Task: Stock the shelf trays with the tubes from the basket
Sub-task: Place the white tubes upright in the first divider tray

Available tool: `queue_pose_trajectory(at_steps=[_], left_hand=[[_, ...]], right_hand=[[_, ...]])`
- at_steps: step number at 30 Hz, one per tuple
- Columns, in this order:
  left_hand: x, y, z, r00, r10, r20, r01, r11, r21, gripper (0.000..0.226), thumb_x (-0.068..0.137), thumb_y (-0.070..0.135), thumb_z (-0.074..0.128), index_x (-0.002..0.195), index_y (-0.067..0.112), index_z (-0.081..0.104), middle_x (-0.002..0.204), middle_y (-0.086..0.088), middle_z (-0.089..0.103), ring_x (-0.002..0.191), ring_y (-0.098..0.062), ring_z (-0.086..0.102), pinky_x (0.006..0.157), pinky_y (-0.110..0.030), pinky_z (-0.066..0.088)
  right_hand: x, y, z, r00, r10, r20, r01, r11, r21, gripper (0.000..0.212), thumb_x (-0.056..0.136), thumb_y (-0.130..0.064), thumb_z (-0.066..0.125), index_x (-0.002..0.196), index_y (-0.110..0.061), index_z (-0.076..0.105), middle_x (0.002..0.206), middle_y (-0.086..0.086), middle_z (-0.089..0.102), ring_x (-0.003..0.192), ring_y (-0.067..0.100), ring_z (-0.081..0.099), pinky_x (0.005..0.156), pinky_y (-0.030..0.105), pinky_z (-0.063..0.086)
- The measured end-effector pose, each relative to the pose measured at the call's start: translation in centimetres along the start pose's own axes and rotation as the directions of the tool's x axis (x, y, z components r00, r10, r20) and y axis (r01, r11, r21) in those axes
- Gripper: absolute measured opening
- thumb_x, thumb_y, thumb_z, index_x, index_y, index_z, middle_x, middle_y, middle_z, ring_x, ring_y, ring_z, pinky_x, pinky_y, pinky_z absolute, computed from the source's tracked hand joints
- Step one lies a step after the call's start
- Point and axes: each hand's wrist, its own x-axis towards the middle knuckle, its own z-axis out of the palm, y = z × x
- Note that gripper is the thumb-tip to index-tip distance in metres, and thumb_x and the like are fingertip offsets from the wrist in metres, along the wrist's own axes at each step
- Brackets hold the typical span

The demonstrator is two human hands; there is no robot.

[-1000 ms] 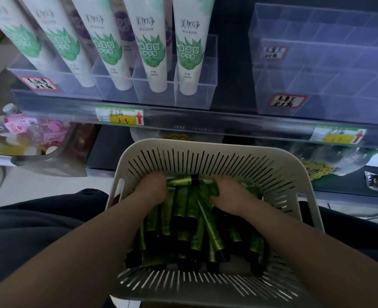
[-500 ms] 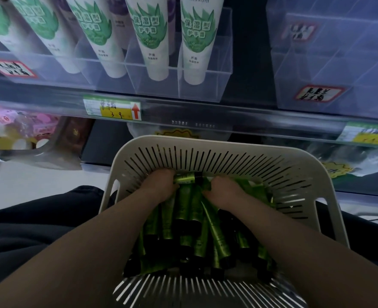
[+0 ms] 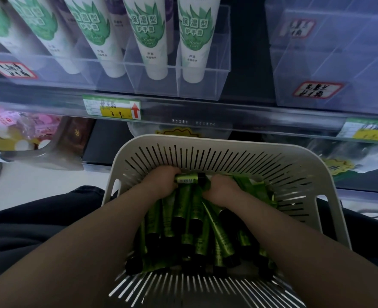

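Observation:
A white slotted basket (image 3: 228,150) sits on my lap, filled with several small green tubes (image 3: 197,227) with black caps. Both hands reach into its far end. My left hand (image 3: 161,182) curls its fingers round a bunch of the tubes, and one tube (image 3: 187,178) lies crosswise between the hands. My right hand (image 3: 222,190) grips the tube ends from the other side. Above, a clear shelf tray (image 3: 201,85) holds large white aloe tubes (image 3: 193,36). Another clear tray (image 3: 330,63) at the upper right looks bare inside.
A shelf edge with a yellow price tag (image 3: 112,107) runs just beyond the basket. Pink packets (image 3: 28,127) lie in a grey bin on the lower shelf at the left. My dark trousers (image 3: 28,230) flank the basket.
My two hands have drawn closer together over the tube ends at the far end of the basket. The view has moved nearer the shelf.

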Motion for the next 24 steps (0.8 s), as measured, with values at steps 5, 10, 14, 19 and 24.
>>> queue_pose_trajectory(at_steps=[5, 10, 14, 19, 24], left_hand=[[-0.7, -0.2, -1.2, 1.000, -0.006, 0.018, 0.005, 0.999, 0.044, 0.023, 0.086, 0.011, 0.060, 0.107, 0.017, 0.067, 0.113, -0.006, 0.064, 0.107, -0.025, 0.057, 0.092, -0.032, 0.043], [-1.5, 0.2, -2.3, 0.998, -0.015, 0.057, 0.009, 0.994, 0.108, 0.034, 0.085, 0.009, 0.059, 0.118, 0.015, 0.063, 0.118, -0.008, 0.062, 0.110, -0.026, 0.056, 0.094, -0.033, 0.043], [-2.1, 0.6, -2.8, 0.997, -0.025, 0.073, 0.015, 0.991, 0.129, 0.035, 0.085, 0.010, 0.060, 0.120, 0.013, 0.061, 0.118, -0.009, 0.062, 0.108, -0.026, 0.057, 0.090, -0.032, 0.044], [-2.5, 0.6, -3.0, 0.994, -0.036, 0.104, 0.024, 0.993, 0.114, 0.034, 0.083, 0.012, 0.065, 0.117, 0.013, 0.063, 0.113, -0.009, 0.064, 0.104, -0.024, 0.058, 0.083, -0.028, 0.043], [-3.0, 0.7, -3.3, 0.994, -0.029, 0.101, 0.019, 0.995, 0.098, 0.033, 0.083, 0.016, 0.066, 0.116, 0.013, 0.063, 0.108, -0.007, 0.064, 0.099, -0.021, 0.057, 0.080, -0.027, 0.041]], right_hand=[[-1.4, -0.1, -0.4, 1.000, 0.025, 0.010, -0.025, 1.000, -0.006, 0.024, 0.087, -0.029, 0.062, 0.102, -0.012, 0.055, 0.087, 0.002, 0.053, 0.085, 0.017, 0.057, 0.071, 0.028, 0.051], [-1.8, -0.5, -0.5, 0.998, 0.057, 0.032, -0.056, 0.997, -0.045, 0.018, 0.088, -0.024, 0.061, 0.100, -0.010, 0.057, 0.075, 0.000, 0.046, 0.080, 0.016, 0.053, 0.058, 0.023, 0.044], [-1.8, -0.6, -0.4, 0.996, 0.076, 0.055, -0.073, 0.996, -0.051, 0.035, 0.088, -0.022, 0.062, 0.120, -0.009, 0.056, 0.098, 0.005, 0.057, 0.083, 0.016, 0.056, 0.067, 0.025, 0.050], [-2.3, -0.3, -0.1, 0.993, 0.071, 0.095, -0.070, 0.997, -0.010, 0.034, 0.088, -0.024, 0.062, 0.117, -0.008, 0.056, 0.093, 0.004, 0.054, 0.080, 0.015, 0.053, 0.050, 0.020, 0.041], [-2.8, -0.1, 0.0, 0.994, 0.059, 0.088, -0.062, 0.998, 0.031, 0.018, 0.087, -0.027, 0.062, 0.093, -0.011, 0.054, 0.074, 0.000, 0.046, 0.068, 0.012, 0.050, 0.048, 0.020, 0.039]])
